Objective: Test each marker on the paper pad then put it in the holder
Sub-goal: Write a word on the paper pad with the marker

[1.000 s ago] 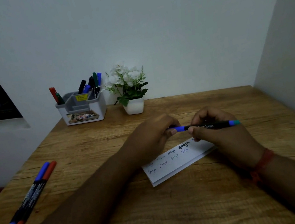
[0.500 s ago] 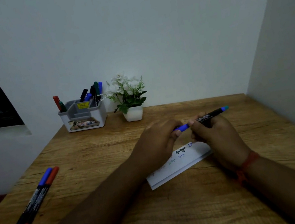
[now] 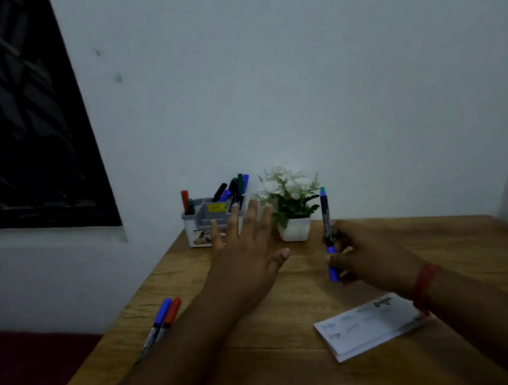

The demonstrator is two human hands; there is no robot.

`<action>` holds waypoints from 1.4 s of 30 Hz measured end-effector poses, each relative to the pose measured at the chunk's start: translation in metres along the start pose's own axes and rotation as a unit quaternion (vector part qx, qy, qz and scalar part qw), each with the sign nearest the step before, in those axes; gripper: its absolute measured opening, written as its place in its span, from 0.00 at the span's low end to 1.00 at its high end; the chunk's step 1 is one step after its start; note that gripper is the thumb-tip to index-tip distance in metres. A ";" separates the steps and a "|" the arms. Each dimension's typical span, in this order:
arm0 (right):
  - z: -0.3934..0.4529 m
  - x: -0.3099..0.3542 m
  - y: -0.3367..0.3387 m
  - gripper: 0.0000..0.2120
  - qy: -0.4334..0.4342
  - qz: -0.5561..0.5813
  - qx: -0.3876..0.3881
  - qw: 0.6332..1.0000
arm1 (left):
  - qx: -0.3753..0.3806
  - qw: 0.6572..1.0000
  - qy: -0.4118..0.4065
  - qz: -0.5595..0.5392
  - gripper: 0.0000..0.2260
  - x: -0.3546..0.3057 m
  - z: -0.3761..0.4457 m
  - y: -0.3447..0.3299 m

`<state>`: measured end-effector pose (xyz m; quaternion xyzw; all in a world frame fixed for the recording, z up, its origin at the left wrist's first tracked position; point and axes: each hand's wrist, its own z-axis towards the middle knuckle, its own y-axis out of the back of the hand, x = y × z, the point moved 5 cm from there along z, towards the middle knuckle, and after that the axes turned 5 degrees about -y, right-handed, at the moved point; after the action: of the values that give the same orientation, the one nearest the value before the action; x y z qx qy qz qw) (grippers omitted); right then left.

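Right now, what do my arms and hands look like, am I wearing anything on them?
Both forearms are bare, with no sleeves in view. The right hand has a red band round its wrist, like a thread or cord bracelet. The left hand and its wrist carry nothing: no ring, watch or glove shows on the fingers.

Dim, bluish, grainy light falls evenly with only faint shadows on the tabletop (image 3: 276,373), the left hand's fingers (image 3: 252,218) motion-blurred, and wide-angle bending at the edges.
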<state>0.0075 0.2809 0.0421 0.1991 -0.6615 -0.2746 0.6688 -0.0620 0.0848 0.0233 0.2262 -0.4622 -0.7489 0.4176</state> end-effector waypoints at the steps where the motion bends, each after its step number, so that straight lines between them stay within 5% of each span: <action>1: 0.010 0.007 -0.009 0.09 0.012 -0.028 -0.001 1.000 | 0.005 1.000 0.015 0.010 0.35 0.017 -0.006 0.000; 12: 0.108 0.133 -0.073 0.06 0.129 -0.180 -0.097 0.970 | 0.041 0.993 0.109 0.018 0.39 0.120 -0.057 0.005; 20: 0.170 0.194 -0.101 0.11 0.173 -0.347 -0.061 0.920 | 0.060 0.987 0.149 -0.023 0.36 0.135 -0.068 -0.004; 42: 0.178 0.192 -0.115 0.16 0.219 -0.255 -0.078 0.939 | 0.122 0.978 0.165 -0.040 0.33 0.144 -0.072 -0.013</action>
<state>-0.1868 0.0885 0.1263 0.3636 -0.4025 -0.4360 0.7181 -0.0941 -0.0686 -0.0156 0.4138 -0.4652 -0.6556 0.4272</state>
